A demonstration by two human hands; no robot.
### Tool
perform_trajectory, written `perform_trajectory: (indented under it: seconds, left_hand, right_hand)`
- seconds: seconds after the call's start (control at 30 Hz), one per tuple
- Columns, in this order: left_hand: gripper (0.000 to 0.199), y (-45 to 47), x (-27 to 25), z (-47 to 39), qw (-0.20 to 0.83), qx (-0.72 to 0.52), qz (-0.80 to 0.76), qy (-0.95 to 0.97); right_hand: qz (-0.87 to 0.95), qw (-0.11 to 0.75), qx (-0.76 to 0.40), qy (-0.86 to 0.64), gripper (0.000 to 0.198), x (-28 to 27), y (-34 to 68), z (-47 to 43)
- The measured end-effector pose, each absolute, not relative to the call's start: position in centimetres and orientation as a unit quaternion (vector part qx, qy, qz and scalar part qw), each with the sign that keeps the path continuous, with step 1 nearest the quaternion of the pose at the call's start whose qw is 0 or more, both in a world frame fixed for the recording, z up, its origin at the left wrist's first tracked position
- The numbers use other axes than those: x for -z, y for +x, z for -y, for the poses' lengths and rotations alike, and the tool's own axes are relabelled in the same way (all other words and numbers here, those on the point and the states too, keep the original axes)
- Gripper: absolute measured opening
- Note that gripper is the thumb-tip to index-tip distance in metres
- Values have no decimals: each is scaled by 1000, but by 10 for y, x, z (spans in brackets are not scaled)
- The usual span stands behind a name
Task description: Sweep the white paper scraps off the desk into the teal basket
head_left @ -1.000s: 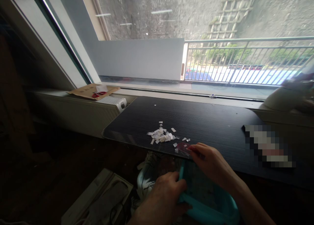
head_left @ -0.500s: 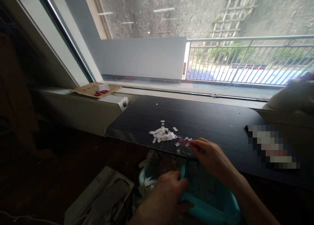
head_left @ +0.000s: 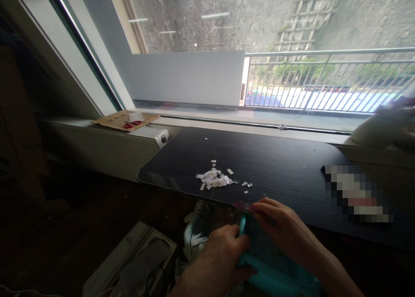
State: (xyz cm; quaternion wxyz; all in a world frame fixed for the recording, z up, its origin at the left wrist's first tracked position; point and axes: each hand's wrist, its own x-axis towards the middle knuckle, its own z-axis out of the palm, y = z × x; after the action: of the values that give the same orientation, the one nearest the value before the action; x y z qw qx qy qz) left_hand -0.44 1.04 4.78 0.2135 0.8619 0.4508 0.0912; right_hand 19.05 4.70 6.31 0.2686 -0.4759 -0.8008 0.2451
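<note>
My left hand (head_left: 223,251) is closed around the rim of a turquoise plastic bin (head_left: 279,274) held just below the table's front edge. Above that bin, at the table edge, my right hand (head_left: 279,221) pinches a thin, reddish, see-through flat piece (head_left: 241,206); its exact kind I cannot make out. On the black tabletop (head_left: 259,152) lies a heap of small white paper scraps (head_left: 214,178). A few loose scraps (head_left: 245,184) lie to the right of the heap. The bin's inside is dark, and its contents are hard to see.
Red-handled scissors (head_left: 132,124) rest on brown paper (head_left: 112,119) at the left sill, by a radiator (head_left: 142,142). A pixelated object (head_left: 358,195) lies at the table's right. An open box (head_left: 129,260) stands low on the left. Behind the table is a window.
My right hand has drawn the reddish piece toward me, off the tabletop and over the bin. Several scraps by the front edge are gone from the table. My left hand stays on the rim.
</note>
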Motion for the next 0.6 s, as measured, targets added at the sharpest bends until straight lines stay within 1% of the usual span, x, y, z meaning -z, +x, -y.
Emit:
perform_trajectory:
  seconds: [0.1,0.2,0.3,0.47,0.57,0.6]
  left_hand:
    - [33,-4,-45,-11,215,-88,-451,862]
    - [29,-2,-43,-11,222,-82,-456,858]
    - [27,0,-44,-12,236,-74,-456,855]
    - [27,1,-41,-16,250,-45,-462,850]
    - [31,-1,-29,-21,247,-7,-457,854]
    - [33,-1,-24,-23,245,15,-452,858]
  right_hand:
    - [783,291,-236,-497,21,-60,205,-38]
    - [745,323,-171,-558,22,-53,225,-34]
    - [721,332,-121,-596,24,-43,237,-32]
    - [744,305,-124,-582,26,-44,243,-40]
    - [709,295,-76,-636,30,-60,263,-77]
    - [698,277,-62,-657,33,-66,272,-95]
